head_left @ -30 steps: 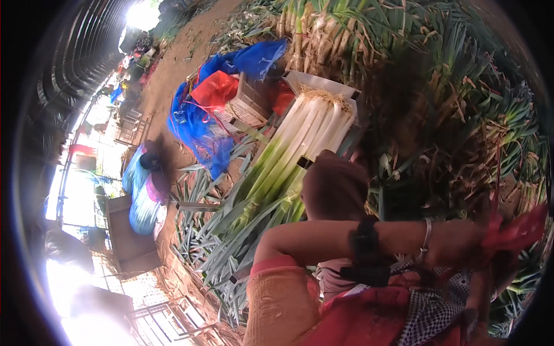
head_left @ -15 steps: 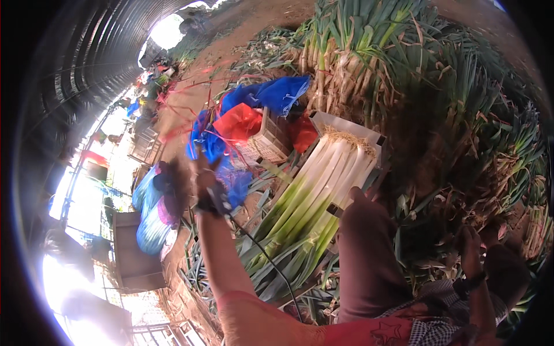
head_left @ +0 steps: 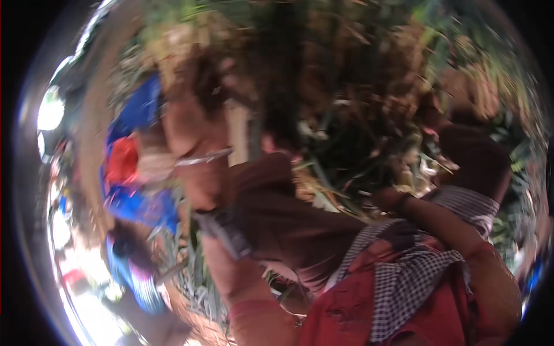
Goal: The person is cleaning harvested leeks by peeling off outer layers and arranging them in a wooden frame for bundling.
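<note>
The picture is heavily motion-blurred. The ground (head_left: 92,173) is bare brown earth, showing as a curved strip along the left. Directly on it lies a blue tarpaulin (head_left: 141,109) with a red cloth or bag (head_left: 122,161) on top, and more blue sheeting (head_left: 144,207) just below that. A big heap of green-leaved stalks with brownish roots (head_left: 323,75) covers the ground across the upper and right parts. More long green leaves (head_left: 193,277) lie lower left.
</note>
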The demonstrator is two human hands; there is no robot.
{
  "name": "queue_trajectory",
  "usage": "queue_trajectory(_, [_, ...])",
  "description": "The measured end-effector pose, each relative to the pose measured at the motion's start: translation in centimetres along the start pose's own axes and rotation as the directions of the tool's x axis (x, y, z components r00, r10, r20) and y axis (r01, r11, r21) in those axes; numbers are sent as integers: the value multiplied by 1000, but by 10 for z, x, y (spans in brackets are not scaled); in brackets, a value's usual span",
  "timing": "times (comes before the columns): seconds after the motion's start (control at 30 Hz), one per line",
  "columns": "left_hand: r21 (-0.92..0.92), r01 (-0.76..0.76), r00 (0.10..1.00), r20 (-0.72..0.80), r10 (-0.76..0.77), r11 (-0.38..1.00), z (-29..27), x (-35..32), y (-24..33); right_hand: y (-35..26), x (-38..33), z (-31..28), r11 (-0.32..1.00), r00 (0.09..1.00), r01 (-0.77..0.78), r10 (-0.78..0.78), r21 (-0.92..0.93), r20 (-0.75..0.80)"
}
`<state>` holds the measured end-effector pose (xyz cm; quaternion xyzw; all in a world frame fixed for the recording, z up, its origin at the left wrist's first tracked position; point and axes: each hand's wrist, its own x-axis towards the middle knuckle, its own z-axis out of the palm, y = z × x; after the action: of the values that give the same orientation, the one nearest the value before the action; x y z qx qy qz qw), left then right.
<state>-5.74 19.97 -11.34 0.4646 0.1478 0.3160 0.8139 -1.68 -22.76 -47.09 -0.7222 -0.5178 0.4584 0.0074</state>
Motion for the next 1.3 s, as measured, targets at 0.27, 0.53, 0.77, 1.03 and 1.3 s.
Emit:
queue_trajectory(0.27, [-125,246,966,107,-234,961,31,17,-60,-6,54,-155,220,935,213,238,952,-264])
queue_trajectory(0.53, [-83,263,965,35,-261,961,73,-7,-58,70,146,-274,45,667,546,581,836,-467])
queue_trajectory(0.77, [-18,314,946,-76,-315,949,85,6,-53,62,219,-314,801,160,311,486,511,-859])
queue_trajectory(1.03, [-72,320,937,-122,-327,945,78,-1,-53,-21,216,-255,940,551,306,-45,151,-833])
queue_trajectory(1.3, [-86,312,940,-120,-320,946,65,-8,-50,33,193,-289,545,661,467,307,696,-684])
